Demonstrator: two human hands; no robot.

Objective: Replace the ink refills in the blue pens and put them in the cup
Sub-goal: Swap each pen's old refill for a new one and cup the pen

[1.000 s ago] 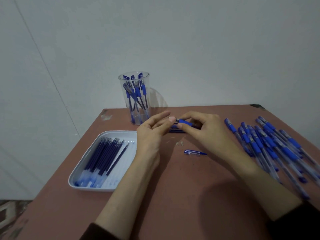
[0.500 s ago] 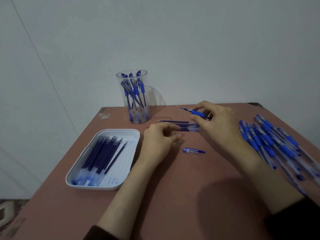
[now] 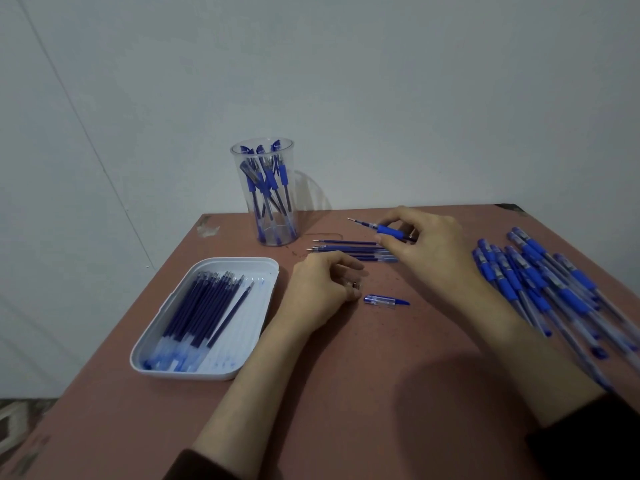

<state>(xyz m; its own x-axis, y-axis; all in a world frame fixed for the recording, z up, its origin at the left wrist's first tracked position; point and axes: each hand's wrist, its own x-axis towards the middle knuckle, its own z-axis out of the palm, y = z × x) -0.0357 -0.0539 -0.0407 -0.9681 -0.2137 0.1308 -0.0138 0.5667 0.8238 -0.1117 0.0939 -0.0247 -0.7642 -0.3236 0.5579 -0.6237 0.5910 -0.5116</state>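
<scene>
Pale grey wall [image 3: 381,98] rises behind a reddish-brown bench [image 3: 363,393], whose left edge slants from the chipped far-left corner toward the near side. Close along that edge lies a white tray [image 3: 266,271] with a row of dark blue refills [image 3: 194,313] packed against its left wall and one lying apart on the right. Farther back, near the far-left corner, stands a clear cup [image 3: 268,233] holding several blue pens upright and leaning. To its right a few loose refills [image 3: 349,249] lie side by side on the bench, tips pointing left. Just near of them the left hand [image 3: 322,289] rests on the bench with its fingers curled under; whether they hold anything cannot be told. Beside it on the right lies a pen cap [image 3: 386,301], apart from the fingers. The right hand [image 3: 429,247] hovers over the right ends of the loose refills and pinches an uncapped pen [image 3: 388,231] by its blue grip, between thumb and fingertips, tip pointing far left. Bare bench spreads between the two forearms on the near side. At the right a heap of blue pens [image 3: 554,289] reaches to the bench's right edge.
</scene>
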